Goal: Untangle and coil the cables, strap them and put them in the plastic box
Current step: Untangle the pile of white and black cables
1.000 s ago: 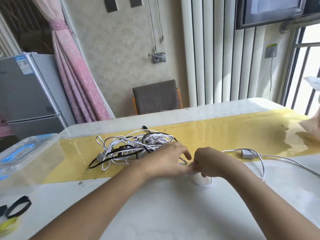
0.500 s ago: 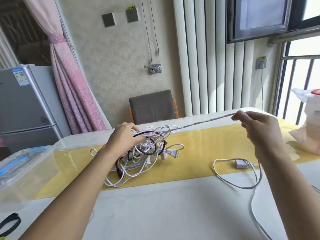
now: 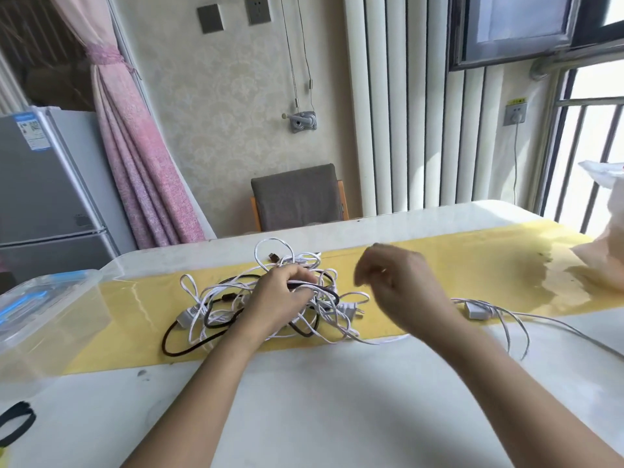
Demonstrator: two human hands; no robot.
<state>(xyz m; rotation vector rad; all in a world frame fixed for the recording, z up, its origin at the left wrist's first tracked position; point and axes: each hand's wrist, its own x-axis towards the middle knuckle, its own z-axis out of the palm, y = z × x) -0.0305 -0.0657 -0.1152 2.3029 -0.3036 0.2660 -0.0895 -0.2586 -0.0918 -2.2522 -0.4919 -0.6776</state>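
Left hand: the left hand lies on top of the cable tangle, its grip closed, fingers curled round a bunch of white and black strands.
Right hand: the right hand hangs just above the yellow runner, just right of the tangle. It is blurred; the fingers look curled, but I cannot tell whether the grip holds anything.
Cables: the tangle sits on the runner near the middle of the desk, still knotted. A black cable loops out at its left and a white plug pokes out at its right.
Loose cable: a white cable with an inline switch trails off to the right, apart from the heap, across the runner and onto the bare desk.
Plastic box: the clear plastic box stands at the left end of the desk, well apart from the tangle.
Strap: a black strap lies on the desk by the near left edge, in front of the box.
Behind: a grey-backed chair is on the far side of the desk.
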